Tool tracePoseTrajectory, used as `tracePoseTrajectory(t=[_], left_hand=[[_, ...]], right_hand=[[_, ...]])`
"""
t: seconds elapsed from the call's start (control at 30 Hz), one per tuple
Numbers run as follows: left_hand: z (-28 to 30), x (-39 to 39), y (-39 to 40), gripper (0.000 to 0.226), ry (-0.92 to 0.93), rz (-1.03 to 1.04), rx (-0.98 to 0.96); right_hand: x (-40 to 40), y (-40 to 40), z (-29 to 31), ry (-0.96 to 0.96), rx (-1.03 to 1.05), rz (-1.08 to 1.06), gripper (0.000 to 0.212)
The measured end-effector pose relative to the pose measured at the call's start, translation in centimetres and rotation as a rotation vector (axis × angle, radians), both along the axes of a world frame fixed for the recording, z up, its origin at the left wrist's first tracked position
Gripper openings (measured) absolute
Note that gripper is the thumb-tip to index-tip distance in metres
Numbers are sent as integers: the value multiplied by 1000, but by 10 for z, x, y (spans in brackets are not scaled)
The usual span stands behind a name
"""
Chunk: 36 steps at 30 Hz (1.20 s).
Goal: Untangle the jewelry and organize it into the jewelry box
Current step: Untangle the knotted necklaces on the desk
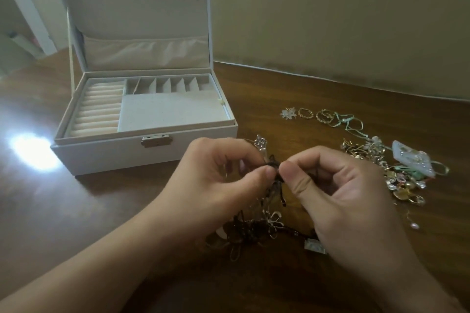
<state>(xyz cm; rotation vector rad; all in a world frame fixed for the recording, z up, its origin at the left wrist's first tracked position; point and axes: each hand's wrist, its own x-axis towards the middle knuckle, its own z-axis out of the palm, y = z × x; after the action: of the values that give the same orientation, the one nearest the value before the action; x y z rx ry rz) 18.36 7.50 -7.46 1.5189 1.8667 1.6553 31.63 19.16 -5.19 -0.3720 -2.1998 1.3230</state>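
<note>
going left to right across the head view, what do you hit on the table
jewelry box → left hand → dark tangled cord pinched between both hands → right hand → jewelry pile

Dim, soft-focus view; bright glare on table (33, 152) left.

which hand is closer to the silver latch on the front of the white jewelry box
Left. The left hand pinches the dark tangled chains just below and right of the silver latch; the right hand pinches them farther right.
</note>
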Motion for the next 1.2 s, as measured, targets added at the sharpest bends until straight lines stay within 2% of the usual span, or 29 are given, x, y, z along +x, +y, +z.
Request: tracePoseTrajectory(t=[0.2, 0.33, 0.47, 0.57, 0.63, 0.73, 0.83, 0.97, 1.03, 1.13, 1.2], left_hand=[[1, 0, 1, 19, -55, 68, -75], [1, 1, 1, 16, 63, 84, -65], [-4, 1, 2, 12, 275, 179, -37], [-5, 1, 3, 15, 309, 227, -42], [-5, 2, 2, 13, 280, 223, -50], [-5, 0, 2, 14, 72, 133, -62], [-4, -3, 3, 9, -123, -15, -58], [-2, -4, 3, 16, -323, -161, -30], [-1, -5, 3, 11, -369, -156, -10], [0, -8, 3, 7, -436, -145, -14], [1, -8, 3, 8, -458, -114, -25]], right_hand=[[2, 11, -8, 42, 219, -42, 10], [4, 10, -7, 12, 347, -17, 22], [3, 12, -9, 2, 390, -66, 18], [1, 16, -11, -26, 495, -95, 14], [1, 17, -10, -48, 483, -93, 13], [0, 18, -6, -93, 303, -32, 14], [-1, 18, -2, -106, -21, 56, 10], [-2, 17, 1, -40, -458, 65, 13], [-2, 16, 3, -63, -541, 86, 16], [-1, 17, 5, -105, -590, 134, 9], [-2, 18, 4, -126, -568, 162, 17]])
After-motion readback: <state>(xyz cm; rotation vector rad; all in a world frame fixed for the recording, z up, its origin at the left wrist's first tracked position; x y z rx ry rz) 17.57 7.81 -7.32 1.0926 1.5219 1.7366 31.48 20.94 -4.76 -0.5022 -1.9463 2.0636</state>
